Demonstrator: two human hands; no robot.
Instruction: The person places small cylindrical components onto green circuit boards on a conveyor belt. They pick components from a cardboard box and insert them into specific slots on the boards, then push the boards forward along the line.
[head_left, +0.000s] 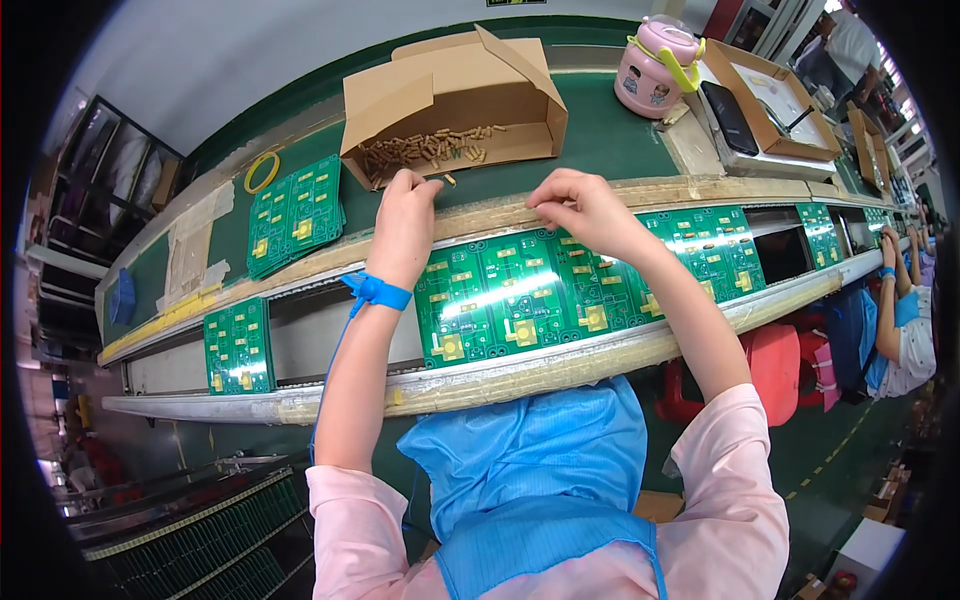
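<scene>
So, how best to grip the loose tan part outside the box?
I'd pinch the tan part across its slim middle, coming from above with the left hand beside it: it's elongated and lies on the green surface, apart from the pile.

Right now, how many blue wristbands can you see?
2: one blue wristband on the wrist of your left hand, and a second wristband on a co-worker at far right. More may be hidden farther off.

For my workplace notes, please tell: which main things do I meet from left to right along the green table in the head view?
Small blue bin, stack of green circuit boards, open cardboard box, pink container, black flat device.
</scene>
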